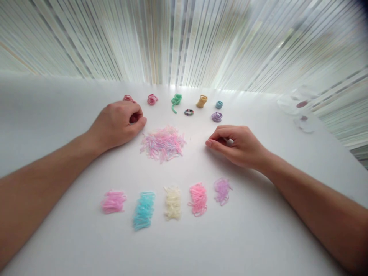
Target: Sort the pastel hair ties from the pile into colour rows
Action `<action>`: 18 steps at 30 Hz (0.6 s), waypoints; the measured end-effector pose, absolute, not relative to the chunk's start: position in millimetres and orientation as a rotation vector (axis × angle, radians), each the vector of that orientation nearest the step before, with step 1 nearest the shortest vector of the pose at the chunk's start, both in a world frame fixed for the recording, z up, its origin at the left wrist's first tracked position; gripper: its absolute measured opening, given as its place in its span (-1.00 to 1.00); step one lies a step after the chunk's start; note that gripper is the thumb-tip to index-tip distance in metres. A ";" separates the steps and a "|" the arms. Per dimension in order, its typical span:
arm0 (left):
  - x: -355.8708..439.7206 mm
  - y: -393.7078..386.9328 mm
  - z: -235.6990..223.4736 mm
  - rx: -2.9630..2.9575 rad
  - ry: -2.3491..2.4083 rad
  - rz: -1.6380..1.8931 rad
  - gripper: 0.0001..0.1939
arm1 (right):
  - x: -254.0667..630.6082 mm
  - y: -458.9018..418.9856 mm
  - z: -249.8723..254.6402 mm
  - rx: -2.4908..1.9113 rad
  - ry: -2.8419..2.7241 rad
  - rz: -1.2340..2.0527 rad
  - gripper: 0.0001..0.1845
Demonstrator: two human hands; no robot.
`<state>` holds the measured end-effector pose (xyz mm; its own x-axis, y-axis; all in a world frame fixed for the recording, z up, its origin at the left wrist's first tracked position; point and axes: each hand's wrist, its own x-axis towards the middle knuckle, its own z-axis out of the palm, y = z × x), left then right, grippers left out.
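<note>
1. Clock bearings taken from the middle of the heap of mixed pastel rubber bands [162, 144], with 12 o'clock at the far side of the white table [258, 237].
2. Left hand [116, 125] at about 10 o'clock, curled, fingertips drawn together, just beside the heap. Any band held? Cannot tell; the curled fingers hide it.
3. Right hand [237, 145] at about 3 o'clock, loosely curled, thumb and forefinger close together, near the heap's edge. Neither clearly clenched nor fully released. Nothing visibly held.
4. Neither hand covers the heap, so its strands remain in view. Strands lie crossed and tangled; separating one would likely call for fingertip work rather than a whole-hand grip.
5. Near row of loose color piles runs from 7 to 5 o'clock: pink pile [113, 202], aqua pile [144, 211], cream pile [172, 203], salmon pile [198, 199], lilac pile [222, 191].
6. Far arc of small coiled bands runs from 11 to 1 o'clock: green coil [176, 100], mustard coil [201, 101], teal coil [219, 104], lilac coil [216, 117]. A red-pink coil [128, 98] sits partly behind the left hand.
7. Clear plastic containers [296, 109] stand at about 2 o'clock, well apart, near the table's edge.
</note>
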<state>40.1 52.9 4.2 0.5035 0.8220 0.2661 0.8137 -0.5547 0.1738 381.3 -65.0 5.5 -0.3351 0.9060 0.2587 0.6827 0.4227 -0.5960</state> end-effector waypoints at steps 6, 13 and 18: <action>36.3 55.5 1.7 2.714 1.444 0.520 -0.78 | 379.8 -62.9 -9.0 -1.337 -2.119 0.406 -0.80; 35.3 55.1 -1.4 2.707 1.378 0.609 -0.76 | 379.2 -63.0 -10.6 -1.270 -2.157 0.354 -0.81; 34.3 56.5 -5.2 2.669 1.362 0.637 -0.76 | 379.6 -63.3 -11.6 -1.267 -2.164 0.350 -0.82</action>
